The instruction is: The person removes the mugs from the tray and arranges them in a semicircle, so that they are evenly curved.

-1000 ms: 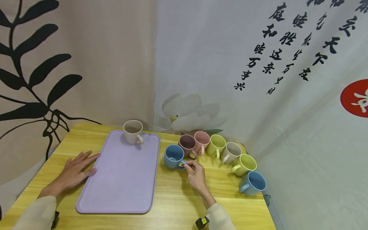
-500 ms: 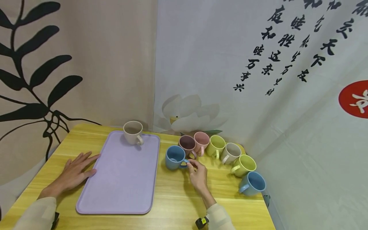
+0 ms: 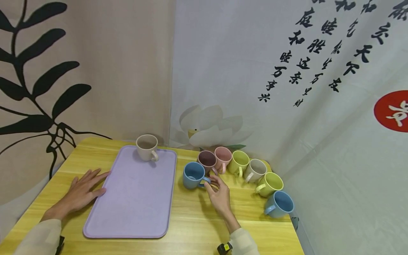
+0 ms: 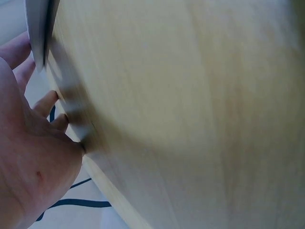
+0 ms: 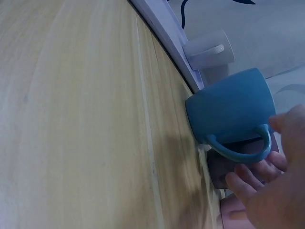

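A blue mug (image 3: pixel 193 175) stands upright on the table, right of the lavender tray (image 3: pixel 134 198). Its handle points toward my right hand (image 3: pixel 220 194). In the right wrist view, thumb and fingers (image 5: pixel 240 183) are spread apart around the mug handle (image 5: pixel 245 155), without a visible pinch. My left hand (image 3: pixel 83 193) lies at the tray's left edge with fingers extended, fingertips touching the rim. On the tray's far edge sits a beige mug (image 3: pixel 147 148), its handle toward the near right. The left wrist view shows the palm (image 4: pixel 38 157) beside the tabletop.
Behind the blue mug, a curved row runs right: a maroon mug (image 3: pixel 207 160), pink mug (image 3: pixel 224 157), green mug (image 3: pixel 239 163), off-white mug (image 3: pixel 256 170), second green mug (image 3: pixel 270 184) and second blue mug (image 3: pixel 279 204). A printed curtain (image 3: pixel 134 71) hangs behind the table (image 3: pixel 191 226).
The blue mug shifted very slightly right in the first half second, then stayed put. My right fingers have since loosened from its handle and spread. The left hand has kept its place.
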`<action>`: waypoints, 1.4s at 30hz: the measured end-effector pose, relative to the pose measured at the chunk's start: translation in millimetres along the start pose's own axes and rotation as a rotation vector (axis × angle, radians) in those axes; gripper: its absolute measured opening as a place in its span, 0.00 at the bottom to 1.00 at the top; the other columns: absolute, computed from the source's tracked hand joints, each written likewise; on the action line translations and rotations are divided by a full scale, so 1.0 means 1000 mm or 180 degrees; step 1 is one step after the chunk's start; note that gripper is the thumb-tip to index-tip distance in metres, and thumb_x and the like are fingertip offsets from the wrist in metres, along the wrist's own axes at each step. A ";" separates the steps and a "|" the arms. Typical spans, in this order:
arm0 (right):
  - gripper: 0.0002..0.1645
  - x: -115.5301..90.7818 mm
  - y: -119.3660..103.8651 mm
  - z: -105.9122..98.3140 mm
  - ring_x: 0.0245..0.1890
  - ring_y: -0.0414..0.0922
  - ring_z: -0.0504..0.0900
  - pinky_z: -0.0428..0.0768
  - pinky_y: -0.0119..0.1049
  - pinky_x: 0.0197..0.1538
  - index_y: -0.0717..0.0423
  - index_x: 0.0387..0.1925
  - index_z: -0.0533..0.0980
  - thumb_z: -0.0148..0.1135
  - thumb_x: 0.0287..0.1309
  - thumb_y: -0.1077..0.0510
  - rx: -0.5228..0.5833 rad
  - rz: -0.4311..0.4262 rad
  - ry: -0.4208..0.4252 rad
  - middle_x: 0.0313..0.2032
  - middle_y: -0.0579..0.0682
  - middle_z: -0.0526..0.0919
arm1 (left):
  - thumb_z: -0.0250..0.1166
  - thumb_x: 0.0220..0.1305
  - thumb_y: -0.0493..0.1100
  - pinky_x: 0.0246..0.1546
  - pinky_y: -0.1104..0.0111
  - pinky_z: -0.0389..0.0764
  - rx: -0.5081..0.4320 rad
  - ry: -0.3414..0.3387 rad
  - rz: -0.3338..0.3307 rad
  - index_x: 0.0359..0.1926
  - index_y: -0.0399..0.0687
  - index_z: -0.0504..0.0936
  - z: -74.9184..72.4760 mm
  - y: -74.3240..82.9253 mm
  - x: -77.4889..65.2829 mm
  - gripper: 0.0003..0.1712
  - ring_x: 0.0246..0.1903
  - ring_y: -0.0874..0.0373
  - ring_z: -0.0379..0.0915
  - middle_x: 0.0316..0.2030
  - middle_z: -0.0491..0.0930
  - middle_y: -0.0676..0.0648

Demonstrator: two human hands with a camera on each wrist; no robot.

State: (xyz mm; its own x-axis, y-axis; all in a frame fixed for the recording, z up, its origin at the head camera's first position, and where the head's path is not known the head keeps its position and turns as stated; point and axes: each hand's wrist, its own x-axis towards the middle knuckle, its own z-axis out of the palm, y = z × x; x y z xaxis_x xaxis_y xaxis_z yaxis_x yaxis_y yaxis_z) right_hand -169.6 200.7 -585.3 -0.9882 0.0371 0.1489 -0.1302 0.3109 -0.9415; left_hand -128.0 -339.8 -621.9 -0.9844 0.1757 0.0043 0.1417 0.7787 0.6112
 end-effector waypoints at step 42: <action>0.39 0.005 -0.084 0.037 0.80 0.60 0.77 0.74 0.63 0.83 0.55 0.80 0.71 0.75 0.73 0.55 -0.0156 -0.1073 -0.0352 0.77 0.59 0.79 | 0.62 0.85 0.57 0.75 0.12 0.31 0.0038 -0.0061 -0.0039 0.87 0.47 0.65 -0.003 0.002 0.000 0.40 0.84 0.10 0.38 0.85 0.51 0.17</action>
State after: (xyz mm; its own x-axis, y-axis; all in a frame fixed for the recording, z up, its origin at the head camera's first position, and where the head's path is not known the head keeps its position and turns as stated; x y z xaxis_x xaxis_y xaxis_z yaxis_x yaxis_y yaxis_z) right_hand -166.2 139.7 -516.3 -0.8934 -0.1775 0.4127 -0.4491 0.3334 -0.8290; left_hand -127.5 -339.8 -618.3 -0.9839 0.1775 -0.0184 0.1309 0.7879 0.6018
